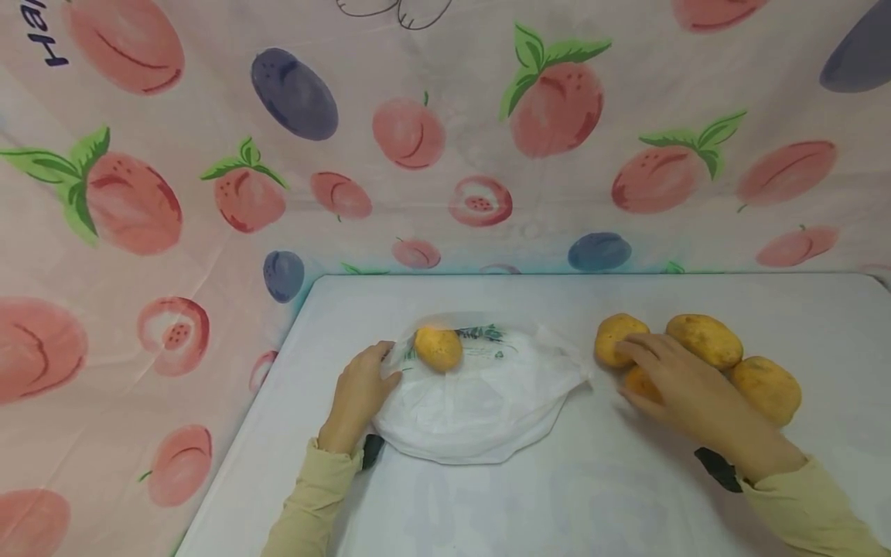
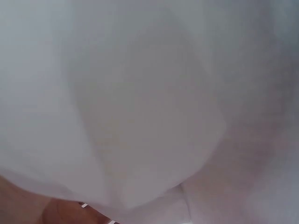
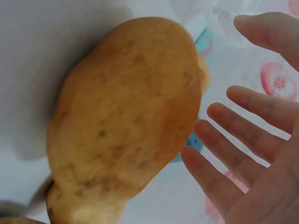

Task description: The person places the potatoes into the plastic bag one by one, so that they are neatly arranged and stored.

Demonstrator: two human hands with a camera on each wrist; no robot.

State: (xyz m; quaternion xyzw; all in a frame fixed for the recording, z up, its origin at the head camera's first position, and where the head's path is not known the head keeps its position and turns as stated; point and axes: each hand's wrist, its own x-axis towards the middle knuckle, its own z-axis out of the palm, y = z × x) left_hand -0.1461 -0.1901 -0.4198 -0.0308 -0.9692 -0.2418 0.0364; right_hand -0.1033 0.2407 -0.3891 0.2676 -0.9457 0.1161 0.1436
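A white, thin plastic bag (image 1: 473,410) with green print lies on the table, and one potato (image 1: 438,348) sits at its mouth. My left hand (image 1: 358,394) holds the bag's left edge between thumb and fingers. White plastic fills most of the left wrist view, hiding the fingertips. Over on the right, my right hand (image 1: 685,387) reaches across a group of potatoes. One potato (image 1: 642,384) shows partly beneath its fingers, and another potato (image 1: 616,340) is just beyond the fingertips. In the right wrist view its fingers are spread and extended, beside a large potato (image 3: 126,107).
Behind and right of the right hand lie two more potatoes, a far potato (image 1: 704,340) and a near potato (image 1: 766,389). The white table (image 1: 529,510) meets a fruit-printed cloth (image 1: 431,193) at its back edge and left side.
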